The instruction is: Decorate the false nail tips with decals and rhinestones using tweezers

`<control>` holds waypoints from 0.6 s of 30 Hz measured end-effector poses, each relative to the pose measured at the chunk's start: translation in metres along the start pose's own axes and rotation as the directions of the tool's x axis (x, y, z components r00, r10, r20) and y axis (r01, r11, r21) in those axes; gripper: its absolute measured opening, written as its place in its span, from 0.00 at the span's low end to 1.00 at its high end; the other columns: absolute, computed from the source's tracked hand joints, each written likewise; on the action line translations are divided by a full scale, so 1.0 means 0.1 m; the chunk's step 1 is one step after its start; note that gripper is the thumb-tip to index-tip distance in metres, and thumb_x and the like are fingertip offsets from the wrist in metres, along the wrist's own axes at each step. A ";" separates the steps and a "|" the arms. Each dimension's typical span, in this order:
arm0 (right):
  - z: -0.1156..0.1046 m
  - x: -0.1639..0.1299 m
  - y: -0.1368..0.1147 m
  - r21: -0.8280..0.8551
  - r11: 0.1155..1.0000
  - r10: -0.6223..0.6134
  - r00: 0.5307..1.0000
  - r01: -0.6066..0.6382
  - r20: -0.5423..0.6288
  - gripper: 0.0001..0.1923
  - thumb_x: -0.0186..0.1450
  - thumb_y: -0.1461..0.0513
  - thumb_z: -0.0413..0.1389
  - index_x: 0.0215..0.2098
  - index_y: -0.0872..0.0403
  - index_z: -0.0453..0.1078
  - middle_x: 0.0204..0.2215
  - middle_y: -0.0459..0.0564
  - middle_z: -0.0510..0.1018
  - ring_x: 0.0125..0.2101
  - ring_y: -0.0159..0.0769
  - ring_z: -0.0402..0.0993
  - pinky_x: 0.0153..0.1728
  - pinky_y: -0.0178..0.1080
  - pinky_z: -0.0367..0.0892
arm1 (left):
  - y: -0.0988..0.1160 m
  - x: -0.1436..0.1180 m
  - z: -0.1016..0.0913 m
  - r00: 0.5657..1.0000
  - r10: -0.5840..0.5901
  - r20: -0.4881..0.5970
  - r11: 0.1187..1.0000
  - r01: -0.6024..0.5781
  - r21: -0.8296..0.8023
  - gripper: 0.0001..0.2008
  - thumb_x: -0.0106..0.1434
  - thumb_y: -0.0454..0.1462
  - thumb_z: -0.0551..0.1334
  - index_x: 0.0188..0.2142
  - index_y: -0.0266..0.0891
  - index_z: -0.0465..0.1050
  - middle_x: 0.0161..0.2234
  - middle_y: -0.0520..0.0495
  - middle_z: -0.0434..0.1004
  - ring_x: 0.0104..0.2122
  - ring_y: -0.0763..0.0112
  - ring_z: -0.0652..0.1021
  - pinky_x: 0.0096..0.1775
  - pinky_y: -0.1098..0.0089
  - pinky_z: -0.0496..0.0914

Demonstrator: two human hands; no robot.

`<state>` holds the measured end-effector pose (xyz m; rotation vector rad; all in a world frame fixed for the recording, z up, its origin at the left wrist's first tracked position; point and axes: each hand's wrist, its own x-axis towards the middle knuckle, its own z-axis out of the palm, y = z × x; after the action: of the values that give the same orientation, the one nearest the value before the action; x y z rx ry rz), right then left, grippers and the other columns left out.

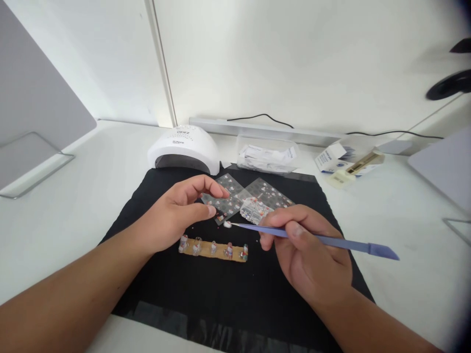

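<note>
A small white charm (227, 224) sits at the pale tip of a purple tool (272, 230), above the strip's middle; whether it touches the mat I cannot tell. The right hand (307, 245) grips the tool between thumb and fingers. The left hand (184, 206) hovers with thumb and fingertips spread apart near the charm. Just nearer the wearer, a tan strip (221, 251) carries five decorated nail tips (213, 246). Patterned sheets (230, 189) lie beyond the charm. All rest on a black mat (206, 294), a wide stretch of it running from the strip to its taped front edge. The white table (44, 230) extends past both side edges of the mat, leaving elbow room. Along the back stand a white lamp (187, 142), a clear container (257, 139) and a small carton (329, 157); grey panels (37, 73) flank the table, and a white wall (294, 59) bounds it behind.
</note>
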<state>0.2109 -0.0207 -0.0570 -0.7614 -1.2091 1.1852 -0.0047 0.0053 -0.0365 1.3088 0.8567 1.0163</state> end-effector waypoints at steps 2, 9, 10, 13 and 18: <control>0.00 -0.01 0.01 -0.043 0.999 0.014 1.000 -0.013 0.016 0.09 0.65 0.64 0.57 0.31 0.50 0.80 0.20 0.45 0.79 0.22 0.31 0.74 0.25 0.34 0.70 | -0.01 0.01 0.00 1.000 0.016 -0.019 1.000 -0.015 0.025 0.08 0.55 0.32 0.65 0.36 0.41 0.74 0.42 0.52 0.77 0.39 0.72 0.76 0.43 0.70 0.72; -0.02 -0.01 0.05 -0.141 0.990 0.034 0.999 -0.031 0.019 0.11 0.66 0.65 0.54 0.32 0.50 0.78 0.20 0.44 0.79 0.24 0.31 0.75 0.29 0.34 0.70 | 0.02 0.00 -0.01 0.992 0.118 -0.053 0.879 -0.079 0.470 0.06 0.59 0.34 0.59 0.37 0.40 0.70 0.41 0.48 0.76 0.42 0.65 0.75 0.46 0.62 0.69; -0.02 0.01 0.06 -0.138 0.990 0.024 1.000 -0.024 -0.001 0.11 0.66 0.65 0.54 0.31 0.50 0.78 0.19 0.44 0.79 0.24 0.32 0.75 0.29 0.34 0.70 | 0.02 0.01 -0.01 0.988 0.152 -0.034 0.819 -0.107 0.563 0.05 0.59 0.34 0.58 0.36 0.40 0.69 0.41 0.48 0.75 0.42 0.64 0.75 0.47 0.60 0.68; -0.01 0.07 0.06 -0.092 0.996 0.003 0.997 -0.010 -0.076 0.09 0.63 0.65 0.55 0.29 0.52 0.77 0.18 0.44 0.78 0.22 0.32 0.74 0.27 0.35 0.69 | 0.04 0.02 -0.01 0.979 0.203 0.019 0.702 -0.159 0.695 0.04 0.56 0.31 0.58 0.30 0.40 0.69 0.37 0.49 0.76 0.43 0.62 0.74 0.51 0.57 0.64; -0.01 0.15 0.05 0.050 0.999 0.027 0.989 -0.020 -0.144 0.07 0.60 0.63 0.55 0.26 0.53 0.75 0.15 0.44 0.75 0.18 0.31 0.70 0.23 0.36 0.65 | 0.19 -0.05 0.04 0.980 0.185 -0.069 0.691 -0.080 0.718 0.06 0.58 0.31 0.57 0.31 0.40 0.72 0.38 0.49 0.77 0.42 0.62 0.75 0.47 0.60 0.66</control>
<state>0.2099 -0.0052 -0.0574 -0.8133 -1.0509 1.1539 -0.0044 -0.0011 -0.0179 2.0031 1.3649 0.9160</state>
